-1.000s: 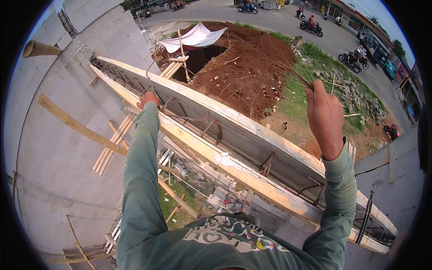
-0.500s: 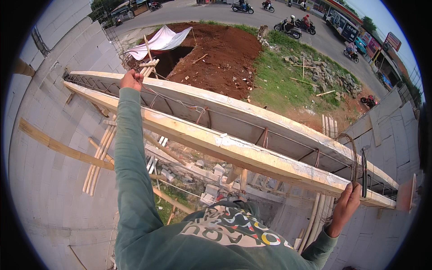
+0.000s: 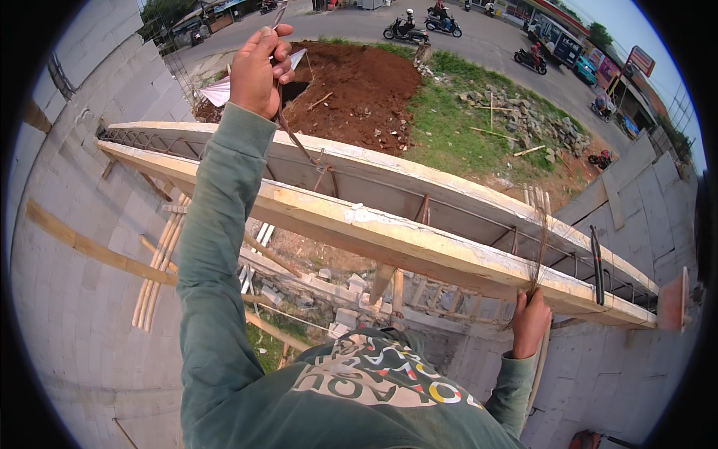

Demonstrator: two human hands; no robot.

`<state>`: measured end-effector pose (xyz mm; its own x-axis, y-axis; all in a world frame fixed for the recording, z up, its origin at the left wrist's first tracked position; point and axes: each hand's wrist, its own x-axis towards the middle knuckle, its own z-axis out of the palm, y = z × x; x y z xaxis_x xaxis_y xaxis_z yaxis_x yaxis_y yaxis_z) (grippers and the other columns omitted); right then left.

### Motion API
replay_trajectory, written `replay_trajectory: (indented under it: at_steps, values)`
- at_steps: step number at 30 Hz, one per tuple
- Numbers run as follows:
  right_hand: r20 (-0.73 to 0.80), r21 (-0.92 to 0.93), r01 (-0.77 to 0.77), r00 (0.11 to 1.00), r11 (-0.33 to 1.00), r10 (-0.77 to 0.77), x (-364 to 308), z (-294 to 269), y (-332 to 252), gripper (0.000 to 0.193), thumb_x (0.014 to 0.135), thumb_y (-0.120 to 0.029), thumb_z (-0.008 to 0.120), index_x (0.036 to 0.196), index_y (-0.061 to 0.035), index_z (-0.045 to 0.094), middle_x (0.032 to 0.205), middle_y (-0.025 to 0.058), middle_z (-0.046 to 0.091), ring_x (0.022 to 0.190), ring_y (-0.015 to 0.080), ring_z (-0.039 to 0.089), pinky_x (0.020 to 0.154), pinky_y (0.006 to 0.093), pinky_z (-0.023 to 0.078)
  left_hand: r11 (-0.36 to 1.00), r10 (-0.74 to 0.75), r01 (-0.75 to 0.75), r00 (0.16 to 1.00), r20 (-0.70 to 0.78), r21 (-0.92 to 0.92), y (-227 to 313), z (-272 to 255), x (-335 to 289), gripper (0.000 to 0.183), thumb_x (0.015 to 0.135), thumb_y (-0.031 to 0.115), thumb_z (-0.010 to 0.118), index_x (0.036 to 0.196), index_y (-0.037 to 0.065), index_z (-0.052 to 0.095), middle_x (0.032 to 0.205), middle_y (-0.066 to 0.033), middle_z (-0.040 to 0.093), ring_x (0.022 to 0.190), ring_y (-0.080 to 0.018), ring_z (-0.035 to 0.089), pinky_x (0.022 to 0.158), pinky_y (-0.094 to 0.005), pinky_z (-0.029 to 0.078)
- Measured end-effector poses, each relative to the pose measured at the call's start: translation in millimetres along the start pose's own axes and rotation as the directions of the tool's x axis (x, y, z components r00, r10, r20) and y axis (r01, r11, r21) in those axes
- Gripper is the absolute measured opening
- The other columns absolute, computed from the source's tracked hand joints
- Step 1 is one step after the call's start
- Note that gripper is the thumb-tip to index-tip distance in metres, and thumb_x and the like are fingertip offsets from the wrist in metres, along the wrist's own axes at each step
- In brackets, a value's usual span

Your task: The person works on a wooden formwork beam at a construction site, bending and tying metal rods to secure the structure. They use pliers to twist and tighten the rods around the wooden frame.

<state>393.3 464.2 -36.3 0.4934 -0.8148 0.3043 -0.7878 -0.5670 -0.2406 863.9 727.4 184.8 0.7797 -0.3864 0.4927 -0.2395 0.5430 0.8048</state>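
My left hand [image 3: 260, 71] is raised above the far board, its fingers closed around a thin rusty steel bar [image 3: 294, 138]. The bar slants down from my fist into the trough, and a bit of metal pokes out above my fingers. Lower right, my right hand [image 3: 532, 318] grips a bundle of thin tie wire [image 3: 540, 251] beside the near board [image 3: 419, 243]; the loose strands fan upward. A dark pair of pincers [image 3: 597, 262] hangs over the near board, right of that hand. Between the boards lies a reinforcement cage [image 3: 422, 209] with rusty stirrups.
The far board [image 3: 449, 183] runs parallel to the near one. A reddish flat piece [image 3: 672, 299] stands at their right end. Bamboo poles [image 3: 97, 243] prop the left side by a block wall [image 3: 67, 329]. Rubble [image 3: 344, 318] lies far below; motorcycles pass on the road [image 3: 329, 22].
My left hand has risen from the far board and now holds the steel bar up. My right hand has shifted left along the near board with the tie wire, away from the pincers.
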Motion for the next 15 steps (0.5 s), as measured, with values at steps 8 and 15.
replay_trajectory:
  at_steps: [8,15]
  values:
    - [-0.223,-0.03,0.04,0.974,0.999,-0.046,-1,4,-10,0.045,0.085,-0.046,0.072,0.093,-0.0056,0.055,0.077,0.0164,0.065,0.072,0.0401,0.065,0.058,0.0491,0.047,0.999,-0.035,0.034,0.996,0.083,0.017,-1,19,-7,0.029,0.106,0.023,0.045,0.117,-0.001,0.056,0.072,0.0036,0.04,0.053,-0.0038,0.033,0.048,-0.0209,0.031]
    - [-0.253,-0.003,0.082,0.964,0.997,-0.08,3,9,-7,0.043,0.087,-0.046,0.071,0.089,-0.0068,0.054,0.074,0.0138,0.065,0.065,0.0378,0.065,0.054,0.0476,0.047,0.999,-0.043,0.043,0.993,0.105,0.006,1,14,-12,0.03,0.106,0.024,0.046,0.118,-0.002,0.055,0.07,0.004,0.038,0.053,-0.0034,0.033,0.046,-0.0208,0.03]
